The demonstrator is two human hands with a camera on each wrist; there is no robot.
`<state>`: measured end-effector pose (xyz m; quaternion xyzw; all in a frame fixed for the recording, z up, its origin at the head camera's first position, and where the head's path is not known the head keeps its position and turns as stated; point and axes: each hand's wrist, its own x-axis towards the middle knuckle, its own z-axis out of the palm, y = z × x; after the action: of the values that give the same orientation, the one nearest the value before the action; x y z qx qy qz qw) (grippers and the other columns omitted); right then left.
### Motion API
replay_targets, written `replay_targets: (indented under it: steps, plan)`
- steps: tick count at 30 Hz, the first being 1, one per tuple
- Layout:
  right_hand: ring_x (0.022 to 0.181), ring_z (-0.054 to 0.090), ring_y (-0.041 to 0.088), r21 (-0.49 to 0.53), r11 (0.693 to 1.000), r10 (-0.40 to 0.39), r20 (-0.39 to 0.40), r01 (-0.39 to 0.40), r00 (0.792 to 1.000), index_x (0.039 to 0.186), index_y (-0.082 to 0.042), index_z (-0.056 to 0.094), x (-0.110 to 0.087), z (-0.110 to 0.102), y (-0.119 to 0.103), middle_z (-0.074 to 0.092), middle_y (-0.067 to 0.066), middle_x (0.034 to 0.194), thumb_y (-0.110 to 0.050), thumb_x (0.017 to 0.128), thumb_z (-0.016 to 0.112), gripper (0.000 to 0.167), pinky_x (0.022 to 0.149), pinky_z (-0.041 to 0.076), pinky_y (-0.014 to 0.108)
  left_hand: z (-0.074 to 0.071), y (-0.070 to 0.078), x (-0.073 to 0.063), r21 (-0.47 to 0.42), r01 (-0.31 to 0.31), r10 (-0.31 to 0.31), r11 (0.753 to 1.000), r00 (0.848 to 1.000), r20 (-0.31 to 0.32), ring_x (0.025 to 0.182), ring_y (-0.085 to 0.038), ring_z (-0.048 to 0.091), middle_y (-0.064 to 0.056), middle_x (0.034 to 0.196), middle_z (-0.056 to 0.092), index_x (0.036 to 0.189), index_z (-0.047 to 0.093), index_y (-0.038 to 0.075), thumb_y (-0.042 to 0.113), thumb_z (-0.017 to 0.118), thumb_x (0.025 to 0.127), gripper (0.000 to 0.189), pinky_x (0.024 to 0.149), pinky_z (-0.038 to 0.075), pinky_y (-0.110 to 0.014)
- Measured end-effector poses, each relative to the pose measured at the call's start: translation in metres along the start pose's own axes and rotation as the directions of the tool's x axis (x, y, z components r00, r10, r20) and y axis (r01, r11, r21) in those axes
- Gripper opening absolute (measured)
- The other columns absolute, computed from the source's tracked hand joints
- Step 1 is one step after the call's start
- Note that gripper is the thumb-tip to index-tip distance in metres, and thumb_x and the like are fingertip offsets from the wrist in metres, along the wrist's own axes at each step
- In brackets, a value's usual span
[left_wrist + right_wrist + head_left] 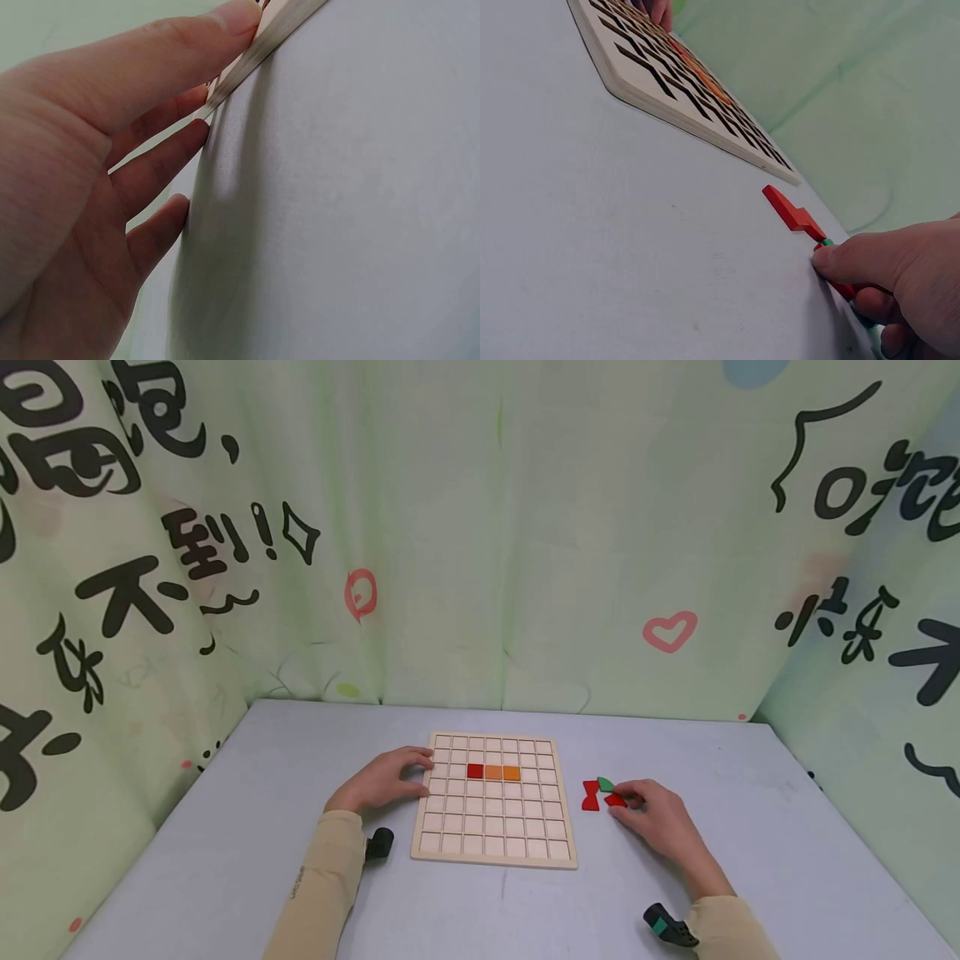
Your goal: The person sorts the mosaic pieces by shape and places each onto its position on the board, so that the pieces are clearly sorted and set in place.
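Observation:
A wooden grid board [491, 862] lies flat, with a red square [475, 771], a light orange square [493, 772] and a darker orange square [512, 773] side by side in one row. My left hand [378, 781] rests against the board's left edge, thumb on the frame, fingers fairly straight [157, 169]. To the board's right, my right hand [660, 822] pinches a small red piece [616, 799] between thumb and fingers, low over the table. The fingertips partly cover that piece. Just beside it lie a green rounded piece [605, 784] and a red bow-tie-shaped piece [591, 796].
The board and pieces are on a pale table [300, 727]. Behind and on both sides hangs a light green curtain [570, 527] with dark lettering. A black wrist device [379, 843] is by the left sleeve, another [667, 927] by the right.

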<state>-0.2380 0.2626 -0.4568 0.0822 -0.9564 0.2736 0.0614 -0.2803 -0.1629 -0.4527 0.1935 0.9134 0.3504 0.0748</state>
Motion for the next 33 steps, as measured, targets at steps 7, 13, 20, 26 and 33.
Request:
replay_targets:
  steps: [7,13,20,26,33]
  plan:
    - [0.1,0.058,0.031,-0.013,1.0,0.006,0.068,-0.005,0.998,0.117,0.0,0.066,0.001,-0.004,-0.001,0.065,0.016,0.111,-0.007,0.085,0.074,0.034,0.089,0.054,0.051,-0.001,0.0,0.0,0.013,-0.008,0.008,1.0,1.0,-0.003,0.138,-0.029,0.039,-0.007,0.143,0.051,0.12,0.066,0.006,0.017,0.077,0.085,0.039,0.114,0.033,-0.044]
    - [0.102,0.057,0.03,-0.006,1.0,-0.015,0.115,0.016,0.993,0.117,-0.003,0.067,-0.001,-0.012,0.004,0.064,0.015,0.113,-0.008,0.084,0.075,0.034,0.089,0.053,0.052,0.001,0.001,0.001,0.007,-0.003,0.003,1.0,1.0,0.001,0.138,-0.03,0.039,-0.007,0.144,0.051,0.12,0.066,0.005,0.017,0.077,0.085,0.039,0.114,0.033,-0.044]
    - [0.087,0.054,0.019,-0.017,0.999,-0.03,0.107,0.032,0.994,0.112,-0.004,0.07,-0.002,-0.013,0.006,0.063,0.006,0.1,-0.01,0.082,0.077,0.031,0.073,0.053,0.034,0.001,-0.002,0.001,0.004,0.002,-0.002,1.0,1.0,-0.008,0.138,-0.029,0.04,-0.007,0.143,0.051,0.119,0.066,0.006,0.016,0.077,0.084,0.038,0.114,0.034,-0.043]
    - [0.084,0.052,0.017,-0.041,0.997,-0.058,0.117,0.063,0.991,0.109,-0.005,0.071,0.001,-0.011,0.008,0.062,0.002,0.096,-0.01,0.082,0.078,0.029,0.071,0.051,0.032,0.001,0.0,0.001,-0.015,-0.003,0.002,1.0,1.0,-0.008,0.138,-0.03,0.039,-0.007,0.143,0.051,0.119,0.066,0.005,0.015,0.077,0.085,0.038,0.114,0.033,-0.044]
    - [0.082,0.052,0.017,-0.046,0.997,-0.063,0.137,0.069,0.989,0.109,-0.005,0.072,0.0,-0.011,0.005,0.061,0.002,0.096,-0.01,0.082,0.078,0.029,0.068,0.05,0.031,0.0,0.0,0.0,-0.004,-0.006,0.006,1.0,1.0,-0.01,0.138,-0.029,0.04,-0.006,0.143,0.051,0.118,0.066,0.006,0.014,0.077,0.085,0.036,0.114,0.034,-0.043]
